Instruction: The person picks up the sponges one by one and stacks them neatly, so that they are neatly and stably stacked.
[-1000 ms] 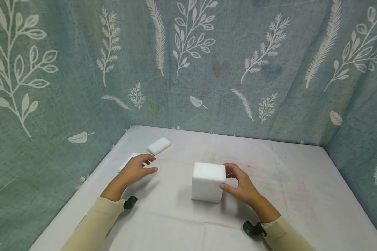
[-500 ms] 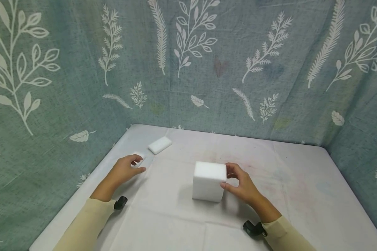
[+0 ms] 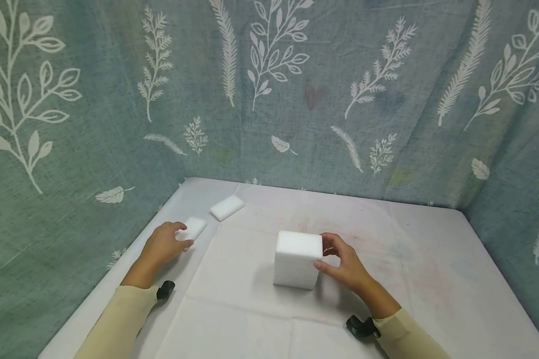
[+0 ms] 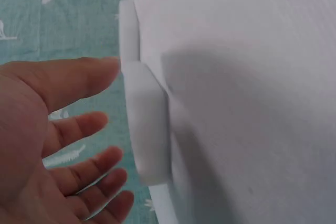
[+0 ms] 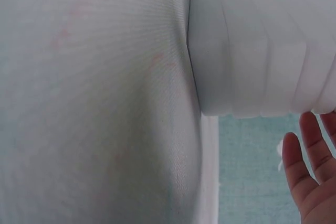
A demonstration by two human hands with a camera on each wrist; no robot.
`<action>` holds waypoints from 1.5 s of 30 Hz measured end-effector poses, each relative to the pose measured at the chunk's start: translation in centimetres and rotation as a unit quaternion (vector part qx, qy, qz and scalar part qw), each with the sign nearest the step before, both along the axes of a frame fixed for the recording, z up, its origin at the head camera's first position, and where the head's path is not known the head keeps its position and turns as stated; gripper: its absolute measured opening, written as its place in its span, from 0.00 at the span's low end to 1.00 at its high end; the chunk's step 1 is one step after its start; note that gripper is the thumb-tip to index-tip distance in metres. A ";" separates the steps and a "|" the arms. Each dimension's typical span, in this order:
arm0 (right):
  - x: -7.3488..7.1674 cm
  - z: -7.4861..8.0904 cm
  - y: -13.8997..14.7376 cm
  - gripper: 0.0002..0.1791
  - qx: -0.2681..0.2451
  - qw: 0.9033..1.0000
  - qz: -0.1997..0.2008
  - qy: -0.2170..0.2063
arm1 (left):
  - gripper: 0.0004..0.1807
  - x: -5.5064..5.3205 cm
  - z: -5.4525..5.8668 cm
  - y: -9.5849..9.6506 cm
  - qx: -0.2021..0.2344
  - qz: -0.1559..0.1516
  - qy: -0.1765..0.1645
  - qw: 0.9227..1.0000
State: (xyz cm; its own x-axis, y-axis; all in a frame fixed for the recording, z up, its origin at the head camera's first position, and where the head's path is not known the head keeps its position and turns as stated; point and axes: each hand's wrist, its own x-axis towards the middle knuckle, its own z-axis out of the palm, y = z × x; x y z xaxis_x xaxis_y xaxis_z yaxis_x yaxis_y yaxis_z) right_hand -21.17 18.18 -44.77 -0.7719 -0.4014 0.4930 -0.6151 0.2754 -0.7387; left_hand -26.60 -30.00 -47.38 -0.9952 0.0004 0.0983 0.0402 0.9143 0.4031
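A stack of white block sponges (image 3: 296,267) stands upright on the cloth-covered table, its layers showing in the right wrist view. My right hand (image 3: 347,265) holds it at its right side, thumb near the front edge and fingers toward the back. At the left lies a flat white sponge (image 3: 194,229). My left hand (image 3: 162,244) hovers beside it, thumb and fingers spread apart; in the left wrist view a gap shows between most fingers and the sponge. Whether the thumb tip touches cannot be told. A second flat sponge (image 3: 227,207) lies just beyond.
A white cloth with faint pink stains covers the table (image 3: 422,259). Green curtains (image 3: 296,89) with white leaf prints hang behind and at both sides. The left table edge runs close beside the left arm. Dark wrist cameras (image 3: 361,327) stick out near both cuffs.
My left hand has moved leftward, from in front of the loose sponges to the side of the nearer one, which shows more now. The right hand and the stack have stayed put.
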 end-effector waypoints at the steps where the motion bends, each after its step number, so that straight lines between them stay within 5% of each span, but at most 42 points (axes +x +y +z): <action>1: 0.0 0.0 0.0 0.29 0.000 1.000 -0.001 0.000 | 0.32 0.0 -0.1 -0.1 -0.008 0.000 -0.001 1.000; 27: 0.0 0.2 0.2 0.29 0.006 1.000 0.005 0.007 | 0.36 0.1 -1.3 -0.7 -0.014 0.037 -0.050 0.998; 37: 0.0 0.2 0.3 0.29 0.002 1.000 0.004 0.010 | 0.34 0.2 -0.9 -0.6 0.035 0.015 -0.010 0.999; 45: 0.0 0.1 0.2 0.29 0.004 1.000 0.005 0.010 | 0.31 0.8 0.6 0.5 0.047 -0.016 0.045 0.998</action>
State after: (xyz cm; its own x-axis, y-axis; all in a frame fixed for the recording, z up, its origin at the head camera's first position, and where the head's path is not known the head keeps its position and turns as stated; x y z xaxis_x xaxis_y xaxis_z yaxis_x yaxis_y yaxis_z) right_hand -21.20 18.39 -44.71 -0.7584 -0.4126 0.5045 -0.6318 0.2755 -0.7245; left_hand -25.81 -29.48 -46.80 -0.9817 0.0195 0.1892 0.1098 0.8706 0.4796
